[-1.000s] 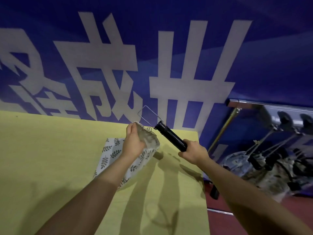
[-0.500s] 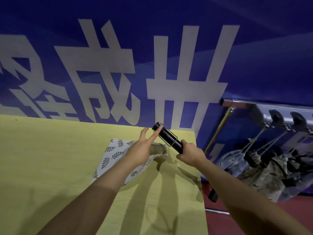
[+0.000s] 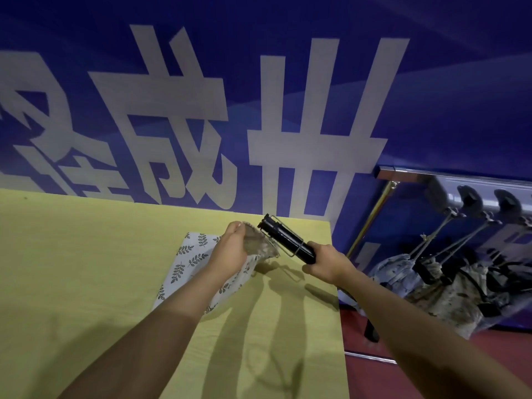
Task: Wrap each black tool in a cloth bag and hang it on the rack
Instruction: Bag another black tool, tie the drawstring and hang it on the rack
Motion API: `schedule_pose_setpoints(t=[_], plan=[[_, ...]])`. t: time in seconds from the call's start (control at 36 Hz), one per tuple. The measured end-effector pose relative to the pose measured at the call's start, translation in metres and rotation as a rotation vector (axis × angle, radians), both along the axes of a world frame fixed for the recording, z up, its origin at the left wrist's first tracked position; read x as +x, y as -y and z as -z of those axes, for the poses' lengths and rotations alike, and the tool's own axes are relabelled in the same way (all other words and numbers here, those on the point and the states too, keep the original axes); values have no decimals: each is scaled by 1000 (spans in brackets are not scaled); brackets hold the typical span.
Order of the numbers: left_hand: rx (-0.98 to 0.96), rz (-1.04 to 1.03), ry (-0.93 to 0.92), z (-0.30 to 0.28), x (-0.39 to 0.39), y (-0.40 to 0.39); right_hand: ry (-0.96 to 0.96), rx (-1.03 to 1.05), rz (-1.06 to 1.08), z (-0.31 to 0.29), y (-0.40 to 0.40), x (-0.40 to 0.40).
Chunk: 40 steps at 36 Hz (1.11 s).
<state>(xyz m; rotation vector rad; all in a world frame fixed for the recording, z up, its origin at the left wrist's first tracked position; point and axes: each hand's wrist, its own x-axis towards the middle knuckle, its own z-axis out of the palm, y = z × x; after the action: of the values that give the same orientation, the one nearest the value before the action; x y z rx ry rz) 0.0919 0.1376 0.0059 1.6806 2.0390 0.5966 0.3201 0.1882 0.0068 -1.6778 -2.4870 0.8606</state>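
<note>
Gripping the lower end of the black tool (image 3: 288, 243), the right hand (image 3: 328, 264) is holding it tilted up and to the left over the yellow table (image 3: 72, 269), wire loop folded along the barrel. Left hand (image 3: 230, 249) is pinching the mouth of the leaf-print cloth bag (image 3: 187, 263), lifting it right beside the tool's top end, while the rest of the bag is lying on the table. Further right, the metal rack (image 3: 449, 180) is carrying several bagged tools (image 3: 449, 292) hanging in front of the blue banner (image 3: 259, 96).
</note>
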Motion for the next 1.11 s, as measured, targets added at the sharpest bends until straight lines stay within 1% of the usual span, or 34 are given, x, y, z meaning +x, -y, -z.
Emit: schedule_pose_setpoints(t=[0.06,0.11,0.22,0.31,0.39,0.47,0.53,0.64,0.69,0.78,0.89,1.0,1.06,1.11], plan=[[-9,-17,99,-3,2,0,54,7,-60,1,1,-3],[-17,15,122,-6,3,0,133,30,-123,3,1,-7],[-39,97,85,-7,3,4,315,110,-220,2,-2,-18],[-45,117,57,-7,-1,8,390,170,-250,1,-7,-28],[-23,100,-63,-10,-4,12,433,208,-292,-1,-14,-36],[8,89,-158,-10,-7,13,516,300,-370,-2,-17,-43],[3,104,-162,-11,-7,12,566,359,-409,-1,-19,-49],[-33,180,-96,-10,0,9,601,488,-482,-1,-21,-63],[-26,203,-154,-7,3,7,593,554,-524,-6,-22,-72],[-3,198,-299,-4,2,4,573,678,-589,-13,-23,-81],[17,144,-389,-6,0,-4,528,882,-637,-17,-25,-87],[11,77,-504,-6,-2,-13,363,1016,-616,-15,-32,-90],[6,39,-512,-4,-3,-16,241,1079,-575,-17,-34,-91],[14,-4,-482,-3,-6,-19,116,1102,-563,-17,-36,-90]])
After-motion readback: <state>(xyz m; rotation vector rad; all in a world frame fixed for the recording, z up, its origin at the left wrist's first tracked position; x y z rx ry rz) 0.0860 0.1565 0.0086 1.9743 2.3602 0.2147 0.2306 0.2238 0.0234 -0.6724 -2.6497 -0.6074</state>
